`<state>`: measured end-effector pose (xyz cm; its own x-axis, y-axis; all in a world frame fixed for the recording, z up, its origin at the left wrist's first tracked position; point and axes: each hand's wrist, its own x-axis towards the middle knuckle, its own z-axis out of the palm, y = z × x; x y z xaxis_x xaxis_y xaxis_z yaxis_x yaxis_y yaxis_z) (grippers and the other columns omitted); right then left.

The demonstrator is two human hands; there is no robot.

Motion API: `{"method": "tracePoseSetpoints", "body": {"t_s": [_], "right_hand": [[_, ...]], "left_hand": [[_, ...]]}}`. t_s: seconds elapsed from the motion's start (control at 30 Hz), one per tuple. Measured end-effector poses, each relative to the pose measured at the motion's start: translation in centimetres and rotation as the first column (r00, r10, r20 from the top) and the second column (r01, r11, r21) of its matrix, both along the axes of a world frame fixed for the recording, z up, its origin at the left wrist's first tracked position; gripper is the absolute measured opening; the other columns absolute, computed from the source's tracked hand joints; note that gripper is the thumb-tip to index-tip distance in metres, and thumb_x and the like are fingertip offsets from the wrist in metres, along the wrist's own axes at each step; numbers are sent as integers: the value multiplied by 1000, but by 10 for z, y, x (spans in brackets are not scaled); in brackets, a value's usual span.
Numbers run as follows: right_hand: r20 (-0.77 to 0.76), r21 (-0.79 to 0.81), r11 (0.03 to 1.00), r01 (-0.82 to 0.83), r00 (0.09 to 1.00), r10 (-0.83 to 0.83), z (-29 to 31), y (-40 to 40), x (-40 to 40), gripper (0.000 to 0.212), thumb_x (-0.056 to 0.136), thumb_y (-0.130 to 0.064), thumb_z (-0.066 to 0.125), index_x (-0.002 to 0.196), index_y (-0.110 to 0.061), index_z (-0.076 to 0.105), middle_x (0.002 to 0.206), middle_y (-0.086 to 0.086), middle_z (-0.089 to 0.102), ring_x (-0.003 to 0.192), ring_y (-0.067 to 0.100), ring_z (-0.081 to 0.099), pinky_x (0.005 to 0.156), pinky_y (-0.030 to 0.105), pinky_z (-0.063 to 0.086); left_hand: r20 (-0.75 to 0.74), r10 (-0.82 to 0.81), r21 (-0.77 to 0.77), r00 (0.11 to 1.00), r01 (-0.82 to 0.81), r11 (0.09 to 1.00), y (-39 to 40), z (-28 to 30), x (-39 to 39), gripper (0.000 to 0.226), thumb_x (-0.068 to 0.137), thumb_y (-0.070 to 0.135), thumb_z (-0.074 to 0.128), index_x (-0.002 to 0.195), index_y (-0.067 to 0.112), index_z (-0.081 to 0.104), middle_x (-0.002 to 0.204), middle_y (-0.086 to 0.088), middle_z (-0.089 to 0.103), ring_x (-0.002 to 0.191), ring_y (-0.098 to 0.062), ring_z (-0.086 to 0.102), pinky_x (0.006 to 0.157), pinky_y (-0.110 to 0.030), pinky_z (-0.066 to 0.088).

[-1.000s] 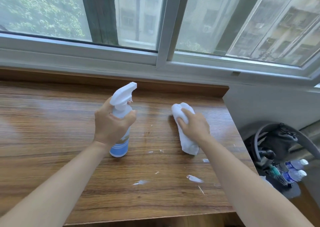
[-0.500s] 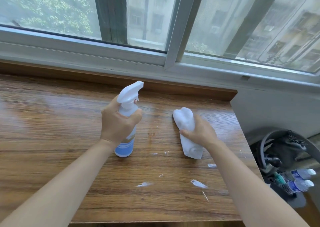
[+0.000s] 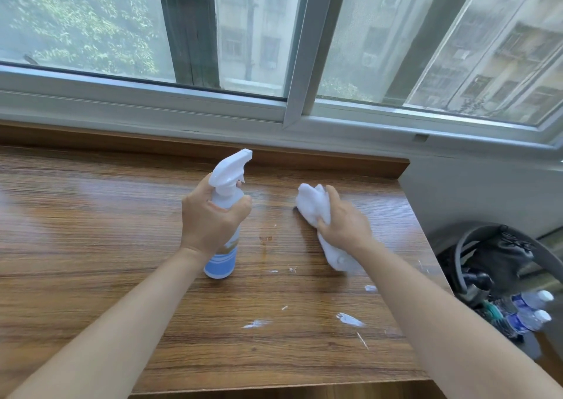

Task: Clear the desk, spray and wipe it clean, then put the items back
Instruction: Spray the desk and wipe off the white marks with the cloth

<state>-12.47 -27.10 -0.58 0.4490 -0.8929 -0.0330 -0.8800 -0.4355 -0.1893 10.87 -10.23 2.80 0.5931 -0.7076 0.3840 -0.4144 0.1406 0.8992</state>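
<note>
Head view, only view on hand. Left hand (image 3: 213, 219) wrapped round the neck of the spray bottle (image 3: 224, 216), thumb on the near side, fingers curled across the front below the trigger, bottle upright with its base on the tabletop (image 3: 91, 246), nozzle aimed toward the far right. Same grip and same stance as a second ago, no sign of the trigger being squeezed. Right hand (image 3: 344, 225) clutching the white cloth (image 3: 316, 209), thumb and fingers bunched into the fabric, cloth touching the wood to the right of the bottle. Changed since a second ago: then lying over the cloth's upper part, fingers covering it; now dropped to its middle, the cloth's far end bared and a loose tail trailing toward the near edge. Probably a regrip or the start of a wiping stroke, though hard to say which. White smears (image 3: 350, 320) and flecks scattered across the near right part of the wood, a brownish stain (image 3: 265, 237) between bottle and cloth. Wiping therefore well short of finished. Water bottles (image 3: 531, 310) and a dark bag (image 3: 499, 255) down past the right edge.
</note>
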Motion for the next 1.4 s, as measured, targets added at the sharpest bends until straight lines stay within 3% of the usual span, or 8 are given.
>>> {"method": "tracePoseSetpoints", "body": {"t_s": [0.2,0.4,0.6,0.77,0.9,1.13,1.3,1.4], "right_hand": [[-67,126,989,75,995,-67,-2,-12,-23,65,92,-46,51,152,-29,33,111,0,65,91,24,60,68,37,49],[-28,166,946,-277,958,285,-7,68,-14,43,87,-47,59,125,-28,52,101,-5,67,87,25,64,67,35,49],[-175,81,973,-215,958,226,-1,44,-23,44,94,-45,51,134,-29,44,100,-1,65,80,25,58,60,33,41],[-165,24,1000,19,986,-15,-2,7,-11,75,99,-42,45,159,-35,1,94,1,61,71,26,60,57,32,42],[-204,37,994,-104,973,110,-13,21,-3,46,99,-59,43,140,-41,34,143,-1,51,112,27,62,74,38,50],[-204,60,872,-486,849,487,3,103,-6,31,95,-42,50,124,-32,52,103,-2,65,85,31,66,59,33,41],[-174,10,944,-329,929,326,-5,69,12,58,96,-45,49,150,-36,32,138,-5,59,94,31,69,62,34,46],[-183,12,991,-135,974,135,-8,42,40,51,96,-43,52,140,-29,30,126,3,58,88,30,63,64,37,49]], "left_hand": [[0,12,-4,1000,-12,1000,2,0,0,38,78,30,77,114,19,73,97,2,75,92,-22,72,82,-50,62],[48,14,-30,999,-13,999,4,-1,-2,35,79,24,77,113,17,74,97,3,75,91,-20,72,82,-50,61],[62,-8,-32,998,10,999,4,0,-6,33,79,21,77,112,17,74,96,2,75,90,-21,71,82,-51,59],[74,-3,-8,997,4,1000,4,1,-9,34,77,27,76,110,20,74,95,4,74,90,-21,70,81,-51,59],[20,7,1,1000,-7,1000,5,1,-4,36,77,29,77,112,20,74,99,2,75,94,-21,71,84,-49,61],[11,25,-12,1000,-24,1000,4,1,-2,28,78,21,77,106,21,74,95,4,75,91,-21,72,82,-51,60],[56,12,-31,998,-10,999,4,3,-8,28,78,18,75,106,18,74,95,5,75,90,-19,72,81,-47,59],[46,8,-28,999,-7,1000,5,2,-7,30,78,22,75,108,17,74,97,5,75,92,-20,72,83,-45,60]]}}
